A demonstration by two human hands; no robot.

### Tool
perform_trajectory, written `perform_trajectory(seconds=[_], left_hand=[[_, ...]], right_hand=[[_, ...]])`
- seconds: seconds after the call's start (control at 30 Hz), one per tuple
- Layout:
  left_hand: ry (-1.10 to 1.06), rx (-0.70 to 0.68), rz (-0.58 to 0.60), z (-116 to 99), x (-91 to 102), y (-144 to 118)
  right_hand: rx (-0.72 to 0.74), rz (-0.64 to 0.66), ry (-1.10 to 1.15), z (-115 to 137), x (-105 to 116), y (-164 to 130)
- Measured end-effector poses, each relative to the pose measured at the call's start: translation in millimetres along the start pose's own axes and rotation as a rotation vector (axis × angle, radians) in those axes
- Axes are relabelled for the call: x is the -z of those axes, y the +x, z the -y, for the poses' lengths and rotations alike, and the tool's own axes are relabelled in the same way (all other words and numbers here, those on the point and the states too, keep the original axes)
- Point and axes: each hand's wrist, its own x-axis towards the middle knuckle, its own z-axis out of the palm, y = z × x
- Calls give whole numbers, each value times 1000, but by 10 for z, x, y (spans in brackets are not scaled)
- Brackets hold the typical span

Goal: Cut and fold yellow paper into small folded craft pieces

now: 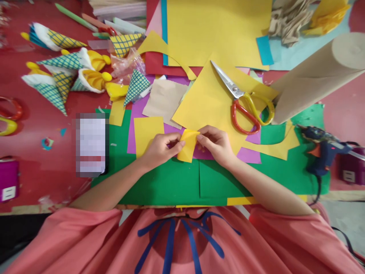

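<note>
A small yellow paper piece (188, 146) is pinched between both my hands above the green sheet (171, 182). My left hand (161, 149) grips its left edge with thumb and fingers. My right hand (215, 144) grips its right edge. The piece looks curled or folded. A yellow rectangle (148, 133) lies flat just left of my left hand, on purple paper (137, 112). A large yellow sheet (211, 102) lies just beyond my hands.
Scissors with red and yellow handles (246, 104) rest on the large yellow sheet. A blue glue gun (323, 148) lies at the right. A brown paper roll (316, 74) slants at upper right. Several paper cones (57, 89) sit at upper left. A phone (92, 144) lies left of the green sheet.
</note>
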Motion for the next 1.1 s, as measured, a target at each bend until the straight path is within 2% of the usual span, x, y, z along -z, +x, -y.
perform_trajectory(seconds=[0.6, 0.93, 1.1], left_hand=[[22, 16, 37, -48, 2, 5], [11, 6, 10, -25, -2, -3], [-39, -2, -59, 14, -5, -5]], right_hand=[[-4, -7, -16, 10, -10, 11], [-31, 11, -15, 0, -8, 14], [11, 92, -191, -9, -11, 8]])
